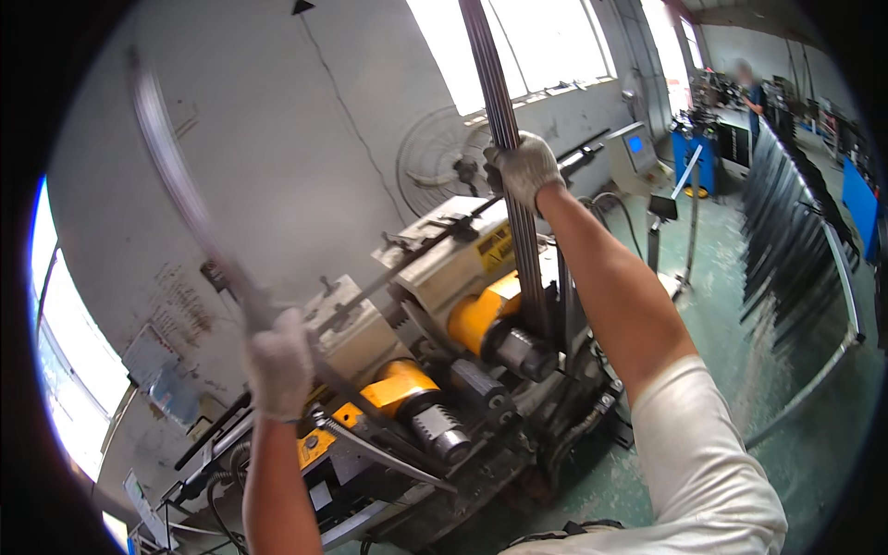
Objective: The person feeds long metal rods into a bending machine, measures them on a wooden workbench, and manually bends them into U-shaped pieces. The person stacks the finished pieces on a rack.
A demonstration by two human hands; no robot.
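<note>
My right hand, in a light knit glove, is wrapped round a bundle of long thin metal rods. The bundle stands nearly upright; its lower end passes down beside the right yellow cylinder housing of a machine. On the left, my gloved left hand grips a long metal bar that leans up and to the left. Motion blurs this bar, and I cannot tell if it is one piece or several. Near my left hand sits another yellow cylinder housing with a ridged silver end.
A beige machine body runs along the wall, with a fan behind. Further right stand a control box with a blue screen and a blue cabinet. A rack holds many dark rods; a person stands beyond.
</note>
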